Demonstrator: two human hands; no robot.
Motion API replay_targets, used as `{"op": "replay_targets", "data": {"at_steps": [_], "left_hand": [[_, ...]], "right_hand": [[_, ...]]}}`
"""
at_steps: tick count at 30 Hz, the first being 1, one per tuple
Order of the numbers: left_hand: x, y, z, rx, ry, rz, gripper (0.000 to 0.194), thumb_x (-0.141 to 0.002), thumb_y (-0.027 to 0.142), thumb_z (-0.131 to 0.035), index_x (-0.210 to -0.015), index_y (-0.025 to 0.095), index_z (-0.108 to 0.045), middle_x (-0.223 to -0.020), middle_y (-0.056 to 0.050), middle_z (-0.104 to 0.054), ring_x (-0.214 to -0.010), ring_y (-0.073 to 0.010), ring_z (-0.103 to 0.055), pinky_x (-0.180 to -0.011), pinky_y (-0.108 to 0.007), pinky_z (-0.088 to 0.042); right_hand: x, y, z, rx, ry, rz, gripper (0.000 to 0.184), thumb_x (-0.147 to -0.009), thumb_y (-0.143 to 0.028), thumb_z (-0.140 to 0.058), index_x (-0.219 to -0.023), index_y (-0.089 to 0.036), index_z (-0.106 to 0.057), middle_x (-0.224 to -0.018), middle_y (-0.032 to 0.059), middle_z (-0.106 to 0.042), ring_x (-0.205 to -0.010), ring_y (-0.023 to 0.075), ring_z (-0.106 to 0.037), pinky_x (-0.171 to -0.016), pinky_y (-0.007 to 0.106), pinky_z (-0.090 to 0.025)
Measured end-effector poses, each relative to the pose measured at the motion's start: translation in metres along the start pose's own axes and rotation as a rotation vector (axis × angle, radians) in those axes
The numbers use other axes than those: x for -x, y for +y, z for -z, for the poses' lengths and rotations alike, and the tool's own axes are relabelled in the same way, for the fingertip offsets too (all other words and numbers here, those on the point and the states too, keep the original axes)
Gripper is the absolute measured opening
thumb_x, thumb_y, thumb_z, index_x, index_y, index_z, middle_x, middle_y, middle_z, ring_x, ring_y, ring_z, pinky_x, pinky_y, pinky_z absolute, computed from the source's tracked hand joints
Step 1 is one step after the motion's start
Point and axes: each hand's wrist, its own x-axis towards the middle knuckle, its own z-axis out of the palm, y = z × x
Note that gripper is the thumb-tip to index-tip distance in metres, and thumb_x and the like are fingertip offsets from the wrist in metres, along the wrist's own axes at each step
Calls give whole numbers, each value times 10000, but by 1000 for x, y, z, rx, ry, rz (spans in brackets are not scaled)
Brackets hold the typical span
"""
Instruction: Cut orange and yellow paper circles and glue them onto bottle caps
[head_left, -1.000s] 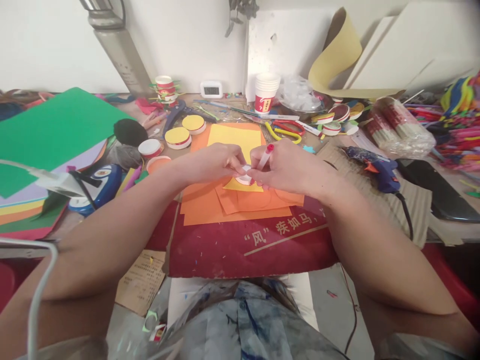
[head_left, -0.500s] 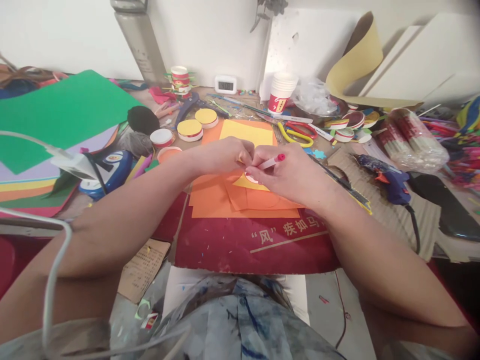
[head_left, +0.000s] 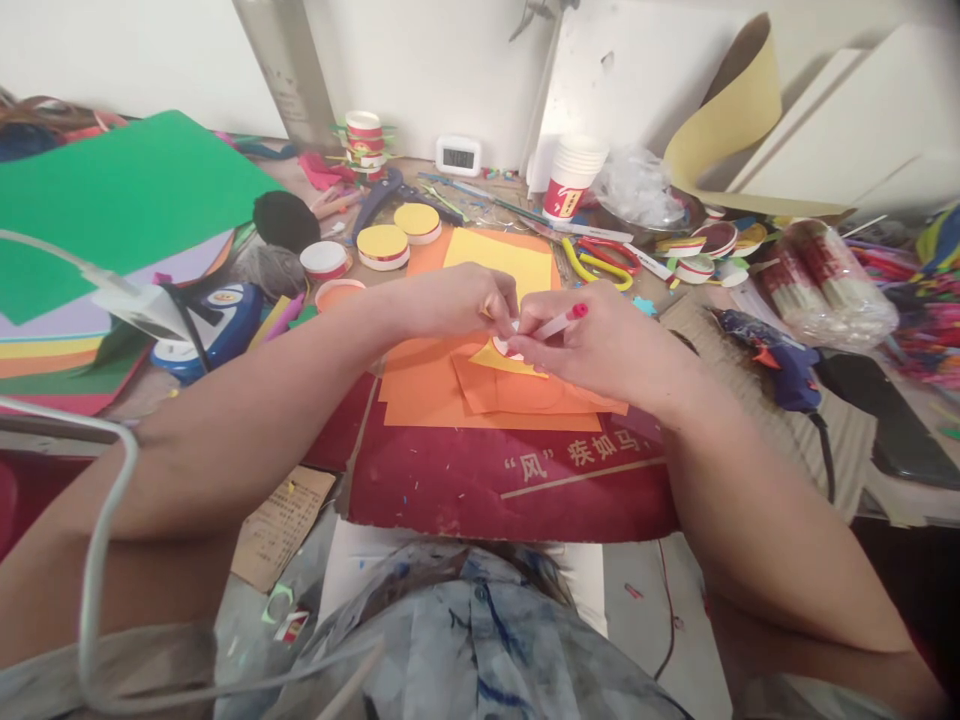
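Note:
My right hand is closed around a pen with a clear barrel and a red end, its tip pointing down and left. Close beside it, my left hand has its fingers curled and pressed on a small white round piece, partly hidden by both hands. This piece lies on a yellow sheet, which rests over orange paper. Another yellow sheet extends behind my hands. The pen's tip and the exact contact of my left fingertips are hidden.
A dark red board supports the papers. Cut cup pieces with yellow tops sit behind my left hand. Yellow-handled scissors, stacked paper cups and a glue gun lie rightward. Green sheets and a white cable occupy the left.
The view has shifted slightly. Both hands stay close together over the yellow paper, with the pen still in my right hand; their pose is nearly the same.

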Motion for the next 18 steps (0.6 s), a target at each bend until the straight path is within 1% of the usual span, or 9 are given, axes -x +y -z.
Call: {"op": "replay_targets", "data": {"at_steps": [2, 6, 9, 12, 14, 18], "left_hand": [[0, 2, 0, -25, 1, 23, 265, -927, 105, -663, -800, 208, -870, -996, -69, -792, -907, -184, -704, -937, -335, -510], [0, 6, 0, -104, -6, 74, 257, -969, 120, -671, -966, 204, -915, -1059, -86, -817, -948, -199, -710, -922, -338, -502], [1, 5, -1, -138, -9, 97, 316, -971, 82, -632, -1045, 201, -915, -1143, -94, -831, -974, -203, -720, -906, -330, -496], [1, 1, -1, -161, -7, 59, 397, -946, 28, -575, -1069, 200, -911, -1159, -89, -831, -972, -186, -715, -899, -306, -496], [1, -1, -1, -173, -15, 33, 413, -935, 17, -554, -1061, 194, -906, -1150, -90, -826, -965, -180, -710, -889, -293, -494], [3, -2, 0, -159, -36, 43, 370, -926, 28, -561, -1034, 190, -875, -1182, -96, -816, -1002, -187, -704, -916, -293, -500]], "right_hand": [[0, 2, 5, -5, -19, -9, 235, -998, -382, -756, -811, -243, -724, -763, 14, -748, -695, 171, -630, -673, 326, -415], [0, 6, 16, -27, -81, -29, 308, -988, -460, -768, -791, -227, -722, -704, 9, -718, -651, 157, -596, -646, 316, -404], [-1, 12, 21, -19, -88, -55, 342, -972, -486, -776, -768, -219, -710, -692, 9, -707, -627, 147, -575, -625, 312, -391], [-2, 18, 23, -9, -86, -48, 314, -967, -448, -774, -760, -226, -698, -685, 3, -700, -623, 149, -573, -621, 313, -395], [-2, 19, 25, -7, -88, -55, 267, -958, -397, -776, -765, -230, -697, -680, -2, -694, -627, 152, -573, -626, 316, -399], [0, 16, 34, -24, -84, -148, 186, -950, -281, -758, -781, -224, -705, -680, 12, -710, -624, 175, -604, -625, 335, -424]]}}
